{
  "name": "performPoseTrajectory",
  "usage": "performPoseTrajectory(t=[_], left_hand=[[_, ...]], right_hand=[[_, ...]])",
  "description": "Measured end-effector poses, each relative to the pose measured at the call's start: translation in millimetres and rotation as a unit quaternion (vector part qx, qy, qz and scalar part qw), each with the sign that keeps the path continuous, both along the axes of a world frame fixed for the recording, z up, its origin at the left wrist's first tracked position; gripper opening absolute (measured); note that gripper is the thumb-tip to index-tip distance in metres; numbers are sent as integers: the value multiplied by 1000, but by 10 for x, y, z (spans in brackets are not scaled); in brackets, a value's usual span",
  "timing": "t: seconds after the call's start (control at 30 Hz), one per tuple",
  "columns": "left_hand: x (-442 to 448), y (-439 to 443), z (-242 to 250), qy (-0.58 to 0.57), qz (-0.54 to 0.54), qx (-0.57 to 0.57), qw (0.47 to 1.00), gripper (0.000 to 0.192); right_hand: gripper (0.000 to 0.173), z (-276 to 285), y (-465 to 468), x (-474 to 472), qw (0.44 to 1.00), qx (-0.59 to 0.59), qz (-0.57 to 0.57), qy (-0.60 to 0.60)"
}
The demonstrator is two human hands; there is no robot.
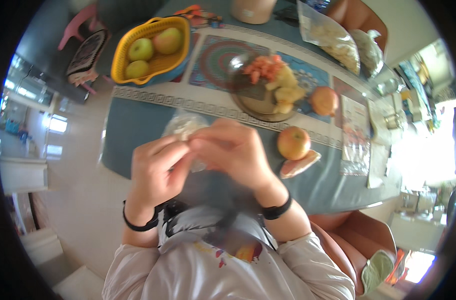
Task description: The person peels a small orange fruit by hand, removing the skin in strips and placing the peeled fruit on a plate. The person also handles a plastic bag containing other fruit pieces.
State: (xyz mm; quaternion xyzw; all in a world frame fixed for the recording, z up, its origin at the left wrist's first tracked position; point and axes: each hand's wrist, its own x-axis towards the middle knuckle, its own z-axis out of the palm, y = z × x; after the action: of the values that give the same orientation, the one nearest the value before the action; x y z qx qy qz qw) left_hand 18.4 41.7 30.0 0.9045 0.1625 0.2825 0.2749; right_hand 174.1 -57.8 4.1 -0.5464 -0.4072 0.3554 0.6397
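Both hands meet over the near edge of the table, fingertips pinched together on a clear plastic bag (pixel 186 122). My left hand (pixel 158 170) grips it from the left, and my right hand (pixel 233 152) from the right. Something pale shows inside the bag; its lower part is mostly hidden by the fingers. Beyond my right hand lies a glass plate (pixel 246 107) with red fruit pieces (pixel 263 67) and pale yellow chunks (pixel 288 88). Right of that hand, an apple (pixel 293 143) touches a pinkish peel-like piece (pixel 301 164).
A yellow basket (pixel 117 56) with several apples stands at the back left. A pomegranate (pixel 324 101) sits right of the plate. Filled plastic bags (pixel 340 47) lie at the back right, and a flat plastic packet (pixel 354 138) nearer. A brown chair (pixel 357 240) is at lower right.
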Motion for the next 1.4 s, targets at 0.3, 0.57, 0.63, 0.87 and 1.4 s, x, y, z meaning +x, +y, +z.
performPoseTrajectory(t=[0.3, 0.57, 0.63, 0.87, 1.4], left_hand=[[90, -73, -123, 1, 21, 257, 966, 13], [136, -98, -175, 2, 13, 310, 951, 18], [143, -167, -110, 6, -12, 293, 956, 18], [92, -387, 39, -14, 37, 201, 979, 9], [-46, 46, -148, -11, 101, -115, 988, 16]], right_hand=[[16, -37, 6, -38, 999, 13, -45, 15], [23, -147, 43, -85, 989, -29, -45, 135], [24, -107, 54, -61, 985, -45, -41, 160], [32, -172, 29, 462, 942, -9, -170, 288], [41, 12, 27, 245, 920, -48, -131, 366]])
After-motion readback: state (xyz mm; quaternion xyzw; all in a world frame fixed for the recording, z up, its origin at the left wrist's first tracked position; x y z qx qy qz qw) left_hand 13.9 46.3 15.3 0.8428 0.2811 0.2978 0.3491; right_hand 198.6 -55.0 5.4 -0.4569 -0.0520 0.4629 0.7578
